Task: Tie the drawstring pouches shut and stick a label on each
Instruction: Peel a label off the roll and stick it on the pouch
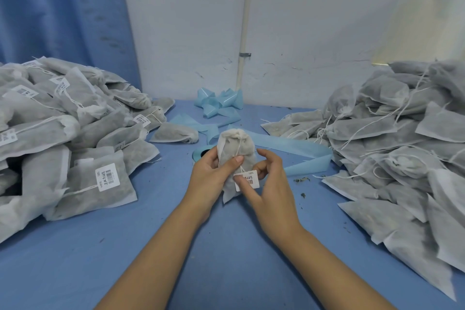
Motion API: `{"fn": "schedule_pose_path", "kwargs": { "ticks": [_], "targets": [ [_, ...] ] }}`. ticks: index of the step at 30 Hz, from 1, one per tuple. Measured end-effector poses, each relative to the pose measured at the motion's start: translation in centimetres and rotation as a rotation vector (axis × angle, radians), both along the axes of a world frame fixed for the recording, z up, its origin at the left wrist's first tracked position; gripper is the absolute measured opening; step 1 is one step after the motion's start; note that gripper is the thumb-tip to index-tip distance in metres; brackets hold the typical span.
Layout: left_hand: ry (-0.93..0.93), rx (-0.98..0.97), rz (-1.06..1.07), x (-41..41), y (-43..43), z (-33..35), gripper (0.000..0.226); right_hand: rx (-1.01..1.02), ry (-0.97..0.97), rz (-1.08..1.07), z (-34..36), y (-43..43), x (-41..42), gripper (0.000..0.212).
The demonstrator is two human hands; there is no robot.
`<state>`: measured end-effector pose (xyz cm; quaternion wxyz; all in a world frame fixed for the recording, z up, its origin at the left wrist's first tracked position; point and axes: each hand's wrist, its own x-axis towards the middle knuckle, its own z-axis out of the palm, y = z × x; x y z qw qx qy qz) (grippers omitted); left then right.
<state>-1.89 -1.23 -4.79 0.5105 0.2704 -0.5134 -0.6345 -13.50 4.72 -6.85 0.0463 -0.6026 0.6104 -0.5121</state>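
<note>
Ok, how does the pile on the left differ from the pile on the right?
Pouches in the left pile carry white barcode labels; those in the right pile show none. Strings in the left pile mostly end at a label; in the right pile they trail loose and bare. Both are heaps of filled grey drawstring pouches on the blue table.

Scuffed white wall (191, 20) behind; blue curtain (63, 12) left; white pipe (245, 20) vertical at centre; blue tabletop (75, 272) below.

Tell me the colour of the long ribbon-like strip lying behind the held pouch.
Light blue; the strip shows best in the head view.
</note>
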Motion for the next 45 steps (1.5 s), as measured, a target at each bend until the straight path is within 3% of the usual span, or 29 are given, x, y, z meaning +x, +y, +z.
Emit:
{"fn": "schedule_pose_path", "kwargs": {
  "ticks": [5,10,14,19,26,34,38,42,44,45],
  "targets": [
    [-0.012,0.038,-0.015,-0.3,0.2,-0.1,0.017,0.079,-0.152,-0.007,0.0,0.1,0.0,0.077],
    [-0.055,-0.015,0.075,-1.2,0.8,0.0,0.012,0.104,-0.362,0.13,0.0,0.1,0.0,0.034],
    [-0.108,-0.132,0.139,-2.0,1.8,0.0,0.033,-0.02,-0.591,0.148,0.2,-0.1,0.0,0.032],
    [-0.153,-0.093,0.132,-2.9,3.4,-0.6,0.045,-0.085,-0.746,0.112,0.5,-0.4,0.4,0.026],
    [-0.072,-0.029,0.078,-2.8,3.1,-0.6,0.031,-0.035,-0.865,0.137,0.8,-0.3,0.8,0.03],
    [-0.059,0.0,0.08,-2.7,2.9,-0.6,0.031,-0.038,-0.9,0.155,0.8,-0.4,0.5,0.023],
    [-0.135,-0.009,0.067,-2.2,2.4,-0.2,0.032,-0.044,-0.862,0.132,1.0,-0.4,0.7,0.022],
    [-0.265,-0.077,-0.015,-1.0,1.6,0.4,0.019,-0.053,-0.866,0.084,1.3,-0.6,0.5,0.02],
    [-0.168,-0.039,0.033,-0.6,0.9,1.4,0.014,-0.052,-0.914,0.087,1.4,-0.7,0.5,0.02],
    [-0.016,0.006,0.062,-0.3,0.4,2.2,0.01,-0.05,-0.93,0.086,1.4,-0.7,0.5,0.02]
  ]
}}
